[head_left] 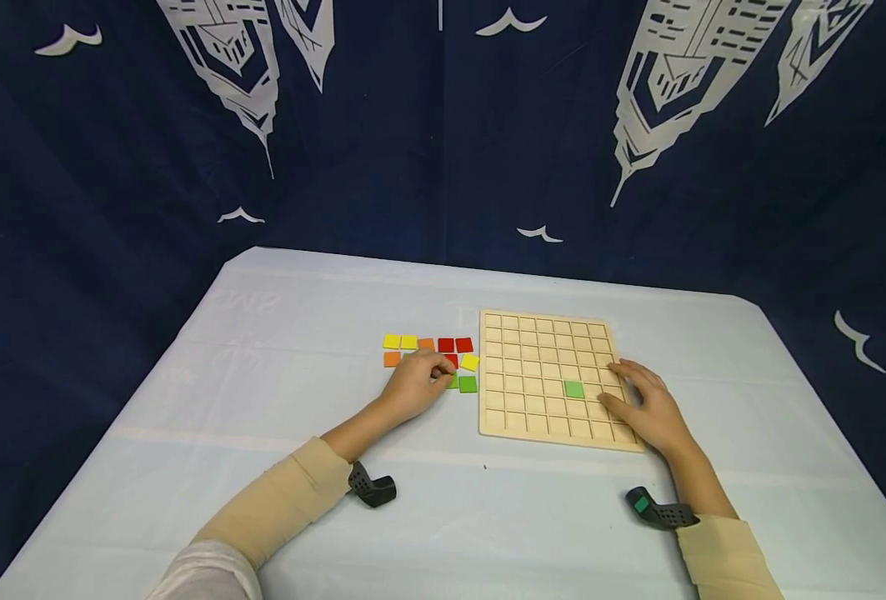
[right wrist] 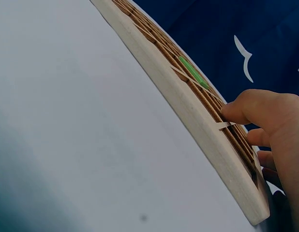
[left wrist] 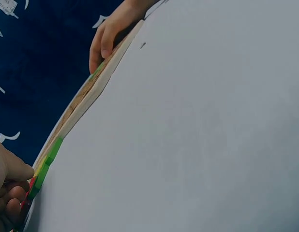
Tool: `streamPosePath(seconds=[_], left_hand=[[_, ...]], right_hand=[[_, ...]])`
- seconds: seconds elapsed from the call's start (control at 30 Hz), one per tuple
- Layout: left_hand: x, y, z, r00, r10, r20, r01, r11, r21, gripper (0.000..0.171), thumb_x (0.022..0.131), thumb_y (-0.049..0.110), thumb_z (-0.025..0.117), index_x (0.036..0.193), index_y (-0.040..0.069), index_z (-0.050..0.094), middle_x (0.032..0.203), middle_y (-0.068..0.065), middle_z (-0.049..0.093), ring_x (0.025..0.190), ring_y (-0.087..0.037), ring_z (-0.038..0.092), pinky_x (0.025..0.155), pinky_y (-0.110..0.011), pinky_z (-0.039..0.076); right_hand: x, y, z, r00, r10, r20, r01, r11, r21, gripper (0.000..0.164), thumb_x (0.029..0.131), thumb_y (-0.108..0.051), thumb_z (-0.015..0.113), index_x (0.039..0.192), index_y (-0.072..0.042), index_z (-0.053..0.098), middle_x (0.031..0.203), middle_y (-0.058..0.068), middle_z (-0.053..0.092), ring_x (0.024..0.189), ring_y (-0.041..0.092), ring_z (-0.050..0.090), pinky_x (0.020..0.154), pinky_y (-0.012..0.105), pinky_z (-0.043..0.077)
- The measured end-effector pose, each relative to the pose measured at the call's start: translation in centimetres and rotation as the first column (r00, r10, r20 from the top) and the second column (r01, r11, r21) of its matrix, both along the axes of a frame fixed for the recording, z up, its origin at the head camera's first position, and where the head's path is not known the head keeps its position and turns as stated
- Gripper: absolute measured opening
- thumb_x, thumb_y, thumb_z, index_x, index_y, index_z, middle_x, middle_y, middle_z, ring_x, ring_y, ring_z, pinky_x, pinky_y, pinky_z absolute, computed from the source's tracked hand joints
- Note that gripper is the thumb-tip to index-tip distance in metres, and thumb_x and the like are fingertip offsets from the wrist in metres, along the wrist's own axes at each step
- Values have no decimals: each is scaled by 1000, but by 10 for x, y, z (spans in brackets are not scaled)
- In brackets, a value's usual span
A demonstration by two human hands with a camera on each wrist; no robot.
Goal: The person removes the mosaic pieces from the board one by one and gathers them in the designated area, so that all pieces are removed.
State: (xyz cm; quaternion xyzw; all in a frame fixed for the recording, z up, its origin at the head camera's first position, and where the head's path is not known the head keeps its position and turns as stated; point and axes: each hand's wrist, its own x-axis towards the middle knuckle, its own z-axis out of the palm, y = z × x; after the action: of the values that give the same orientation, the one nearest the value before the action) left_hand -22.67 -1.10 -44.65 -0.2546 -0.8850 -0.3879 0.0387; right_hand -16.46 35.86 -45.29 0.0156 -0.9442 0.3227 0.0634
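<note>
Small flat coloured square tiles lie in rows on the table, among them a yellow tile (head_left: 392,342), a red tile (head_left: 464,344) and a green tile (head_left: 468,384). My left hand (head_left: 416,385) is over these rows with bent fingers, thumb and index finger close together right at the tiles. It hides some of them, and I cannot tell whether a tile is between its fingertips. To the right lies a wooden grid board (head_left: 518,400) with one green square (head_left: 574,389) in a cell. My right hand (head_left: 648,408) rests at the board's right edge, thumb and fingers apart, reaching over the outer cells.
A white cloth covers the table (head_left: 548,533), and a dark blue curtain (head_left: 443,150) with white prints hangs behind it. Black wrist-worn devices sit below the left hand (head_left: 372,486) and the right (head_left: 662,510). A tiny dark speck (head_left: 484,467) lies in front of the board.
</note>
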Motion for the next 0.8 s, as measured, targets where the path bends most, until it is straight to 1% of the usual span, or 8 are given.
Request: streamPosePath(seconds=[0.17,0.27,0.5,0.8], left_hand=[[0,9,2,999,-30,-34,30,1000,5,5,90,5,68,92,5,72,91,-3,64,80,-14,56,73,-23,47],[0,15,4,998,-41,-37,41,999,7,5,90,7,69,92,5,72,90,-3,64,80,-13,57,71,-23,47],[2,29,9,998,-68,-6,68,998,14,7,91,7,66,95,5,72,92,-3,64,81,-12,58,72,-22,46],[2,48,14,994,-107,28,107,994,17,6,91,7,67,96,7,70,91,-1,63,80,-11,56,71,-21,46]], right_hand=[[0,1,-1,1000,4,-2,-4,1000,-9,66,91,-35,66,141,2,45,150,27,31,138,51,20,103,71,19],[1,0,0,1000,7,-2,-7,1000,-9,66,91,-36,66,141,2,46,150,27,31,138,50,20,103,71,19],[1,-1,1,1000,6,-5,-6,1000,3,64,91,-34,66,140,2,46,150,26,32,138,49,22,103,70,20],[1,0,1,1000,8,-1,-8,1000,-6,64,91,-35,66,140,1,46,151,26,31,138,49,20,103,70,19]])
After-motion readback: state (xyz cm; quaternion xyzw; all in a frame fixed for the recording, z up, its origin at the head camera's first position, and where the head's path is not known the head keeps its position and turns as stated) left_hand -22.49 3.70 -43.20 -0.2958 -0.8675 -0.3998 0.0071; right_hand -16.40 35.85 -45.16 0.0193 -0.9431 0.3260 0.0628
